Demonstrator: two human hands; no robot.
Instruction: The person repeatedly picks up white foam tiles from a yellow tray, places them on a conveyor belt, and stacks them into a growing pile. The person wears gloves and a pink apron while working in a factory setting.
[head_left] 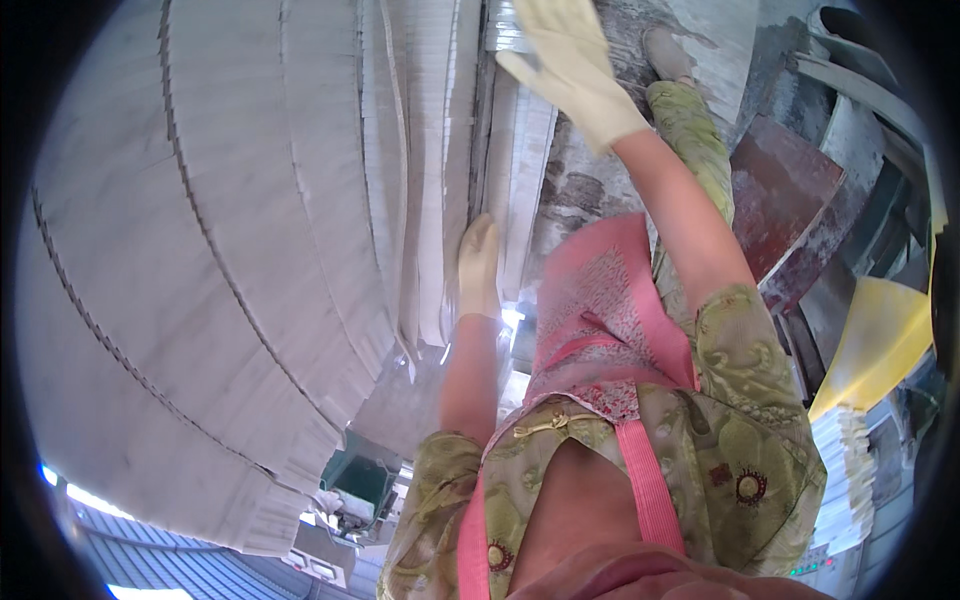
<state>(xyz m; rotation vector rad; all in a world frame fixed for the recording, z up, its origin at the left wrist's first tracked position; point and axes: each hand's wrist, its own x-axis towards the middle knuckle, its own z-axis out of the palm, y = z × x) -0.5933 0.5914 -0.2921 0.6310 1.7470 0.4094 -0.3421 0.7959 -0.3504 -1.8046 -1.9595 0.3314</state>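
Both hands wear cream gloves. My left hand (480, 262) rests against the edges of the pale layered sheets (425, 180). Its fingers point away from me, and their tips do not show clearly enough to tell whether they grip a sheet. Farther out, my right hand (570, 75) is stretched forward with the thumb apart from the fingers, slightly blurred. It lies nearest to a narrow pale strip (525, 140) beside the stack, and no object shows in it. What the sheets are made of, I cannot make out.
Tall stacks of whitish sheets (230, 200) fill the left side. Below my pink apron (605, 290) lies a stained grey floor (585, 195). To the right lean a reddish-brown panel (785, 185) and a yellow curved piece (875, 335). A green machine part (358, 480) stands low at the left.
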